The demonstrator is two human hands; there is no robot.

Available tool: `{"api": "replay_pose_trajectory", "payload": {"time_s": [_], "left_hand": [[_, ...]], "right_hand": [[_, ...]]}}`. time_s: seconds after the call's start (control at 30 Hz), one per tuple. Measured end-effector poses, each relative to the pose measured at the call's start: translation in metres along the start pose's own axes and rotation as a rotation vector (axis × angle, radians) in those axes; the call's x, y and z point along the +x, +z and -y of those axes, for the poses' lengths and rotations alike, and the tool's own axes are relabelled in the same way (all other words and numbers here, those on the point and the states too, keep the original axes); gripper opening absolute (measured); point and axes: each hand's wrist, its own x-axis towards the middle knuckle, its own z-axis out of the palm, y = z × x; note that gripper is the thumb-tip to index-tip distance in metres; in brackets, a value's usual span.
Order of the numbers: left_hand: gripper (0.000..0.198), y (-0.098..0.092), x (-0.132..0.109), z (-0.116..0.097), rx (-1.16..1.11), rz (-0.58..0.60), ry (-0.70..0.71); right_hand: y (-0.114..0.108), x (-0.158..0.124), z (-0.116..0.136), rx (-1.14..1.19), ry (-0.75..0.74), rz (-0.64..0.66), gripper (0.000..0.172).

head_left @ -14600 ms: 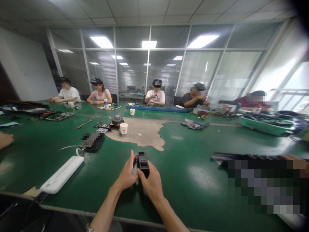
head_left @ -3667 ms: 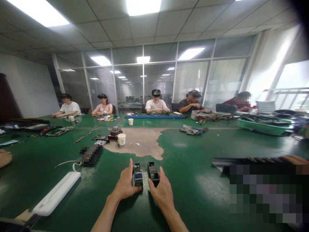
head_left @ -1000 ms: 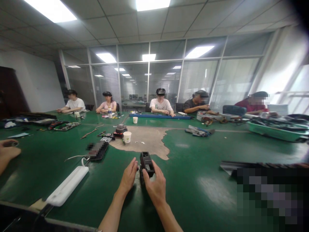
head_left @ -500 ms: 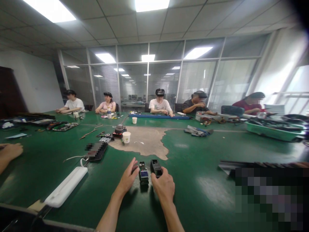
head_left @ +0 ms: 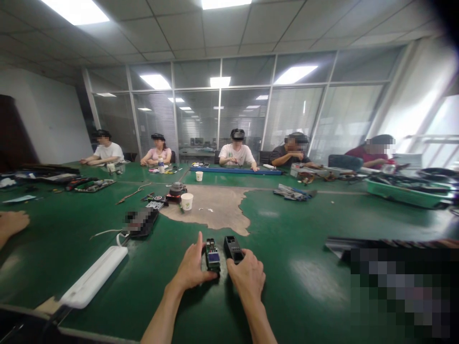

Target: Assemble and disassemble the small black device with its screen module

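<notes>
In the middle of the near table stands a small circuit board module [head_left: 213,257] with a blue-violet screen part. My left hand [head_left: 192,265] is around its left side, the thumb across the near end and the index finger pointing up. Just to the right, a black plastic casing [head_left: 232,246] with openings in its top is held by my right hand [head_left: 247,273], fingers curled over its right side and thumb on its left. A narrow gap separates module and casing.
Ahead are paper cups [head_left: 187,201] and a speaker-like part [head_left: 177,190]. A white power strip [head_left: 95,277] lies left, a long dark part [head_left: 344,246] right. A green basket [head_left: 405,192] is far right. Several people sit around the table.
My left hand has closed in on the circuit board module, its thumb now at the near end. My right hand stays on the casing, shifted slightly right. The camera view has moved slightly.
</notes>
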Motion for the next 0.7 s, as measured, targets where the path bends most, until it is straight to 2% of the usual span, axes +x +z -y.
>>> {"api": "replay_pose_trajectory", "payload": {"time_s": [0.2,0.33,0.47,0.57,0.7], "left_hand": [[0.121,0.002,0.000,0.001,0.062,-0.035,0.016],[0.120,0.000,0.000,0.003,0.043,-0.021,0.021],[0.102,-0.001,0.002,0.008,-0.040,-0.023,0.028],[0.090,0.003,0.003,0.011,-0.075,-0.109,-0.030],[0.084,0.010,0.005,0.015,-0.052,-0.183,-0.069]], "right_hand": [[0.000,0.002,-0.004,-0.019,-0.017,0.048,0.046],[0.002,-0.001,-0.004,-0.024,-0.037,0.039,0.044],[0.003,0.000,-0.006,0.070,-0.055,0.021,0.039],[0.005,0.002,-0.005,0.240,-0.121,-0.062,0.038],[0.010,-0.001,0.006,0.471,-0.252,-0.215,0.047]]}}
